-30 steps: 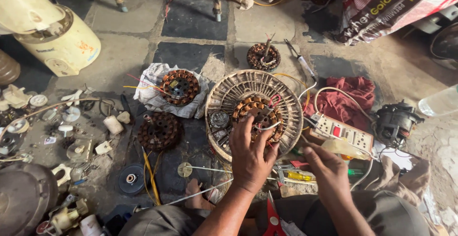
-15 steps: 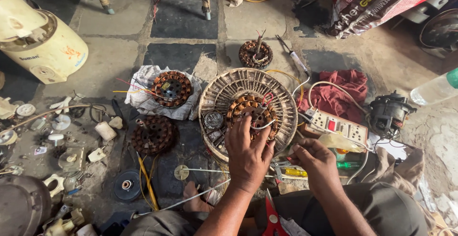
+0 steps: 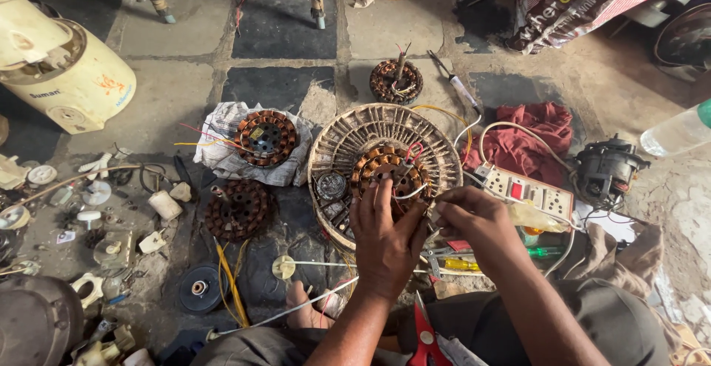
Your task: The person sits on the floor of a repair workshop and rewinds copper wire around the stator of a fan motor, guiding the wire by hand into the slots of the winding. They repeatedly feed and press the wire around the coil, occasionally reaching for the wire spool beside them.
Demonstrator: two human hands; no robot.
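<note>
Moved in closer since a moment back, right hand (image 3: 474, 222) now up beside the left at the stator, no longer low by the switchboard.

Far left: cream drum (image 3: 63, 77) tipped on the stone floor (image 3: 170, 33), small plastic bits (image 3: 104, 218) scattered below it. Next along, copper-wound coil (image 3: 265, 136) on crumpled newspaper (image 3: 222, 151), a darker coil (image 3: 238, 209) just under it, black pulley (image 3: 198, 287) lower down.

Centre: ribbed fan housing (image 3: 385, 151) flat on the floor, stator (image 3: 389, 173) seated inside. Left hand (image 3: 385, 240) spread flat, fingers apart, tips pressing on the stator's near edge, clamped on nothing. Right hand just beside it, fingers pinched together on something small at the housing rim; cannot tell what.

Behind: small coil (image 3: 396, 81). Right: white switchboard (image 3: 526, 192), red cloth (image 3: 537, 140), black motor (image 3: 607, 170), bottle (image 3: 678, 133) at the far edge.
</note>
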